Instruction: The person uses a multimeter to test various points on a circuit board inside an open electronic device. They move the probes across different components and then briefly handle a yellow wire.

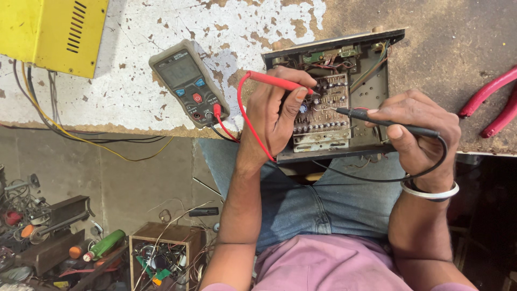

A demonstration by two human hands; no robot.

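Observation:
My left hand (277,116) grips a red test probe (272,81), its tip resting on the green circuit board (326,105) inside an open metal chassis (377,75). My right hand (417,126) holds a black test probe (377,117) whose thin tip touches the same board from the right. Red and black leads run from the probes to a grey handheld multimeter (188,89), which lies on the worn bench (124,64) to the left of the chassis. A white bangle (431,191) sits on my right wrist.
A yellow metal box (54,32) stands at the bench's far left, with wires hanging below it. Red-handled pliers (493,102) lie at the right. On the floor to the left are a wooden box of parts (164,253), a green bottle (105,243) and assorted tools.

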